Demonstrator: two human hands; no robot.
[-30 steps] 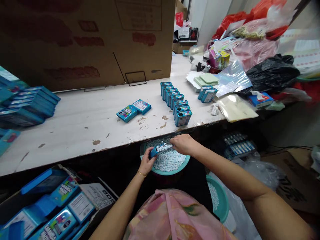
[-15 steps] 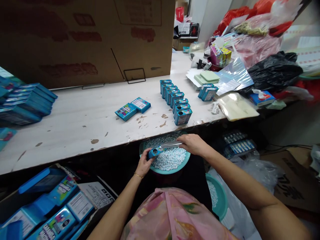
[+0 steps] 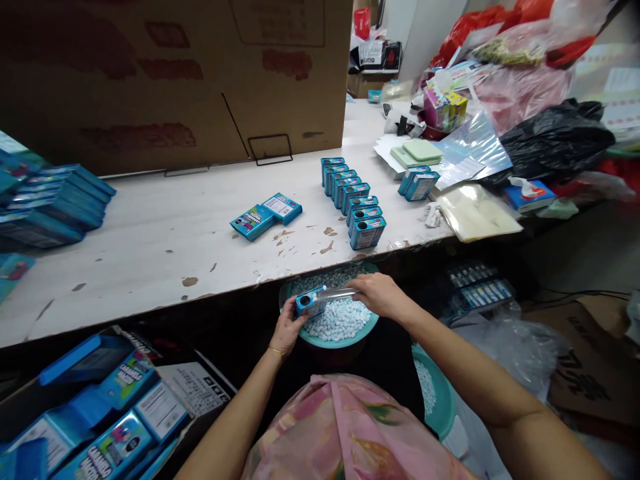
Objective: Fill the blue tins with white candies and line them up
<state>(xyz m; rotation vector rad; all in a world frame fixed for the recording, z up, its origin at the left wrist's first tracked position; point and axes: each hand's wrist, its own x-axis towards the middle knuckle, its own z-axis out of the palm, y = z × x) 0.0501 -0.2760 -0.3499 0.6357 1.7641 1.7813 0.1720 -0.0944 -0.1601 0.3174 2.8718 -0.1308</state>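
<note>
Over a teal basin [image 3: 373, 323] of small pale blue and white pellets, my left hand [image 3: 289, 325] holds a small blue box [image 3: 310, 301] by its near left side. The box's top, with a dark round spot, faces up. A clear plastic tube or scoop [image 3: 336, 293] is in my right hand [image 3: 376, 292], its far end touching the top of the box. Whether pellets are inside the clear piece is too small to tell. Just beyond, a row of upright blue boxes [image 3: 368, 233] stands on the white table [image 3: 150, 253].
Two blue boxes [image 3: 254, 221] lie mid-table. A big cardboard box [image 3: 175, 80] stands behind, stacked blue packs [image 3: 55, 207] at left. An open carton [image 3: 195, 393] of blue boxes sits lower left. Plastic bags [image 3: 550, 140] and papers crowd the right; a second teal basin [image 3: 443, 393] is below.
The blue box in my left hand has turned more upright. My right hand has shifted slightly left and down with the clear piece, whose end now rests at the box's top edge.
</note>
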